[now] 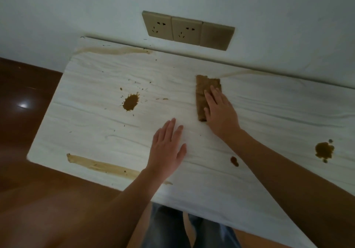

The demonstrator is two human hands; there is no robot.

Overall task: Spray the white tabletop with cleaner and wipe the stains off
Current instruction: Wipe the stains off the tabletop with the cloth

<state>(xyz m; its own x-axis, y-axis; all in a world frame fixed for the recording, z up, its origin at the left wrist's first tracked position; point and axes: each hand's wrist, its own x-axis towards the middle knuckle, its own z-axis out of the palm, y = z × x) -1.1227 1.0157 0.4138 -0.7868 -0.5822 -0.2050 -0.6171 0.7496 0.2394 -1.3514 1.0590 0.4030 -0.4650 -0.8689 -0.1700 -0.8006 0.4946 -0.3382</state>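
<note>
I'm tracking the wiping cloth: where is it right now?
In the head view the brown cloth lies on the white tabletop, right of centre toward the wall, under the flat fingers of the right hand, with the brown splat to its left.

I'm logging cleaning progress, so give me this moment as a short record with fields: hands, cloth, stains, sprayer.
left hand: flat on the tabletop, holding nothing
right hand: fingers straight, pressing the cloth down
cloth: brown, folded, on the tabletop
stains unwiped: large splat left of the cloth; near streak; far streak; small spot; right splat
spray bottle: not in view
behind: wall sockets
</note>
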